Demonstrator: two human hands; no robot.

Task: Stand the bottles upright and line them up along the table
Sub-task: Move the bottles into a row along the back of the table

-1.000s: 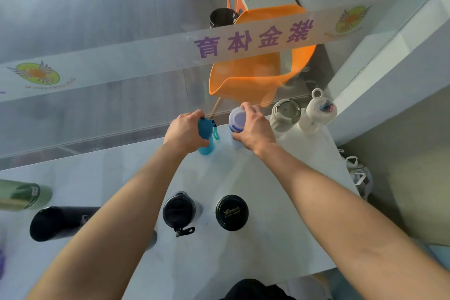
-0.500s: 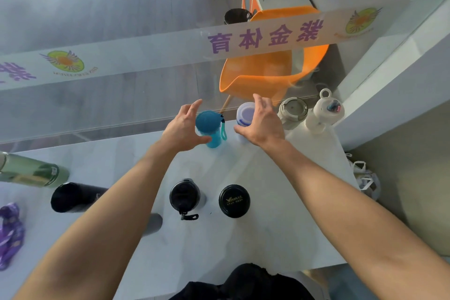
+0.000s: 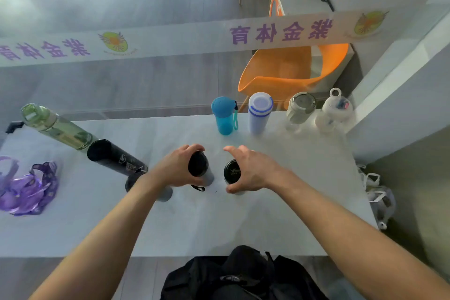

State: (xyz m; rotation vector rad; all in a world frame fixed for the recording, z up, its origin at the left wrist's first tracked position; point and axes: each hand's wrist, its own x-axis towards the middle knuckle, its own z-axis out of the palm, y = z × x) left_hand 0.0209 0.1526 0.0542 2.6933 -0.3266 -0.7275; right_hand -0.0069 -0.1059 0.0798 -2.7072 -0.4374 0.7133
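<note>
Nearest, at the bottom edge, a black bag (image 3: 243, 275) sits just below the near rim of the pale bench (image 3: 219, 226). Both bare forearms reach out over the bench. At its middle, the left hand (image 3: 179, 169) is wrapped around a black bottle with a strap (image 3: 198, 164), fingers curled over the far side and thumb on the near side; the bottle stands upright. Just to the right, the right hand (image 3: 250, 169) cups a black-lidded bottle (image 3: 232, 172), thumb on the near side and fingers spread over the far side; whether the fingers press firmly on it cannot be told. That bottle also stands upright. Left of the left wrist, a long black bottle (image 3: 114, 158) lies on its side, and partly hidden under the forearm is a grey bottle (image 3: 164, 193). Farther left, a green clear bottle (image 3: 56, 126) lies tilted, and a purple bag (image 3: 29, 187) rests at the left edge. Along the far edge four bottles stand upright in a row: a blue bottle (image 3: 225, 115), a white bottle with blue rings (image 3: 259, 112), a grey-lidded bottle (image 3: 300, 109) and a white bottle with a loop (image 3: 334, 109). Beyond the glass is an orange chair (image 3: 287, 70).
</note>
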